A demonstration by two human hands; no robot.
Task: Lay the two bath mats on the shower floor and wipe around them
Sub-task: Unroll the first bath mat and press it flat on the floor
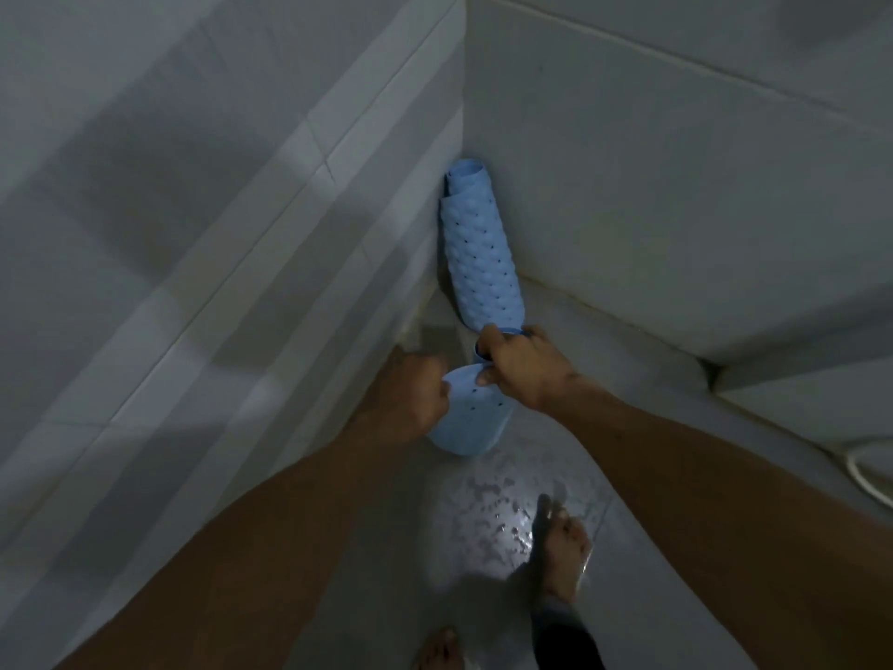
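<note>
Up in the wall corner leans a rolled pale-blue mat (481, 263), bumpy and dotted with holes, long axis running up from the floor (483, 500). Both hands hold a second mat (466, 427): right hand (524, 367) fingers clamp its roll, left hand (410, 396) pinches its loose edge, mostly hidden.

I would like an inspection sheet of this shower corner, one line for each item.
Surface: grey tiled shower floor, wet, with water drops.
Job's things: rolled light blue rubber bath mat leaning upright in the wall corner; second light blue mat partly unrolled, held low over the floor.
Clutter: nothing seen.
Grippers: left hand and right hand both grip the second mat.
Cables: pale hose or cord at the right edge, cannot tell which.
Surroundings: white tiled walls; bare feet; dim light.
</note>
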